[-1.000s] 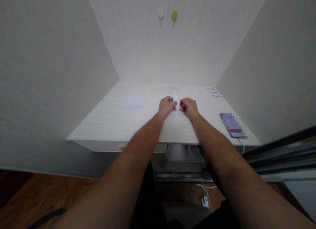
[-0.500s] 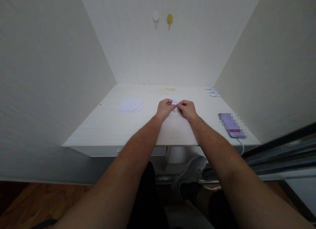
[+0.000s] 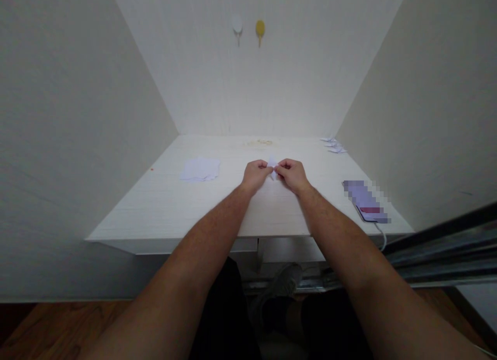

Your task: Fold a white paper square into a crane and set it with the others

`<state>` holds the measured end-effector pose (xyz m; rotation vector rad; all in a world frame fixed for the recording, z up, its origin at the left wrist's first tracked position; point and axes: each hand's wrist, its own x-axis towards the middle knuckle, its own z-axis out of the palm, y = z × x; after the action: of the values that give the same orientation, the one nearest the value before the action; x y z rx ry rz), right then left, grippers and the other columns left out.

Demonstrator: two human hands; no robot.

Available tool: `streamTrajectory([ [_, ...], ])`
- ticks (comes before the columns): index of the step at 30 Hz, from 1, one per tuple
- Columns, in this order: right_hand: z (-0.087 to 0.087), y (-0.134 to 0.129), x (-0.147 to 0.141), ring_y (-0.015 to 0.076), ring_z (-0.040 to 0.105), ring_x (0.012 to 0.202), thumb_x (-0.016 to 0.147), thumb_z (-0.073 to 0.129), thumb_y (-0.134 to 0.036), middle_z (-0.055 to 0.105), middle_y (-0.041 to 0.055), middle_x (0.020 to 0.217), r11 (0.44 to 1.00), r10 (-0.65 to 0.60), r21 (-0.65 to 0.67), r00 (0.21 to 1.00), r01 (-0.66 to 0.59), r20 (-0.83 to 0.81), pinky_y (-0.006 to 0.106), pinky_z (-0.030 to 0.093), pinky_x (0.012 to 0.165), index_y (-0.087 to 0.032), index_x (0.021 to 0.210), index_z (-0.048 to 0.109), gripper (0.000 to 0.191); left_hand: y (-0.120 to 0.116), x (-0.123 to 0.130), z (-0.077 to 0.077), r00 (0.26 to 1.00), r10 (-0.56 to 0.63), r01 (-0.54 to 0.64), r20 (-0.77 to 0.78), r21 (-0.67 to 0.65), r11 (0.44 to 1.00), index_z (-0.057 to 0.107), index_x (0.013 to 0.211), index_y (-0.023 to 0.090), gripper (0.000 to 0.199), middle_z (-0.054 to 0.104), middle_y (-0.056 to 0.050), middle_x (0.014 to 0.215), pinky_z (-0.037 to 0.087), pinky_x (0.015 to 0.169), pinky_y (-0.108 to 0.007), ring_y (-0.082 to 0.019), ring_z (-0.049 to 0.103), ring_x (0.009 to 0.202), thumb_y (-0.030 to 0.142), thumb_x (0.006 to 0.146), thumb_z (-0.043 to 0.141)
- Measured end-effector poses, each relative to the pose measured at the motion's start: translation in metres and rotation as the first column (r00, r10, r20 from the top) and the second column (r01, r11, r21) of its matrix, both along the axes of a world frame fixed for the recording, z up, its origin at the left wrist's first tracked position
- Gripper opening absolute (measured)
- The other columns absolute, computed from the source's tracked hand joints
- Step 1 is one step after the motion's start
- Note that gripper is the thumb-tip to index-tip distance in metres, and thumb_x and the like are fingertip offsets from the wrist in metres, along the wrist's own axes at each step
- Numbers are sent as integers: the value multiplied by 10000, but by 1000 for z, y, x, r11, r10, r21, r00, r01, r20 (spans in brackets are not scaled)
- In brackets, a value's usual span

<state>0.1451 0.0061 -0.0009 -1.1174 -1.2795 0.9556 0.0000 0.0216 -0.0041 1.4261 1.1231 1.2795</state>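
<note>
Now the fingers of the left hand (image 3: 256,175) and the right hand (image 3: 293,175) meet, pinching a small folded paper (image 3: 272,161) near the middle of the frame; a second ago there was a gap between them. The paper's tip points to the top of the frame, and its long way runs up and down. Below it is a white table (image 3: 155,205), with pale walls (image 3: 291,91) around and a wooden floor (image 3: 58,329) at the lower left.

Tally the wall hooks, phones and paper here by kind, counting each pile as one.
Wall hooks: 2 (white hook, yellow hook)
Phone: 1
Flat paper stack: 1
Folded-paper pile: 1
Paper piece held by left hand and right hand: 1
Total: 6
</note>
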Motion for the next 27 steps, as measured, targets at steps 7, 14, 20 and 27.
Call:
streamTrajectory([
  [7,4,-4,-1,89,463,457,598,724,-346,565,-36,488,1000,-2,-10,1000,2,3,227,334,475,-179,621,607,205,-3,-1,2,1000,1,-1,19,-28,1000,575,612,172,175,499,58,534,264,484,-211,-68,389,486,269,621,720],
  [14,1,-6,0,73,423,437,619,721,-285,548,-50,472,1000,10,3,999,-10,31,219,298,460,-177,599,601,163,-6,0,2,999,19,-17,34,-66,998,552,577,169,198,491,64,516,260,471,-208,-54,373,462,225,598,740],
  [20,3,-4,-1,76,459,445,628,738,-354,569,-41,490,1000,2,-25,996,-4,-85,215,339,469,-176,639,613,218,-8,-3,11,997,-36,41,63,-74,996,623,625,164,208,559,19,495,284,446,-217,-70,407,425,335,678,730],
  [27,12,7,-2,100,567,488,528,764,-253,637,-8,573,963,140,-203,970,-180,-198,216,435,471,-164,697,627,235,-2,-3,12,970,-5,35,245,-118,992,641,698,156,181,584,-6,490,287,411,-223,-83,453,393,314,704,729],
])
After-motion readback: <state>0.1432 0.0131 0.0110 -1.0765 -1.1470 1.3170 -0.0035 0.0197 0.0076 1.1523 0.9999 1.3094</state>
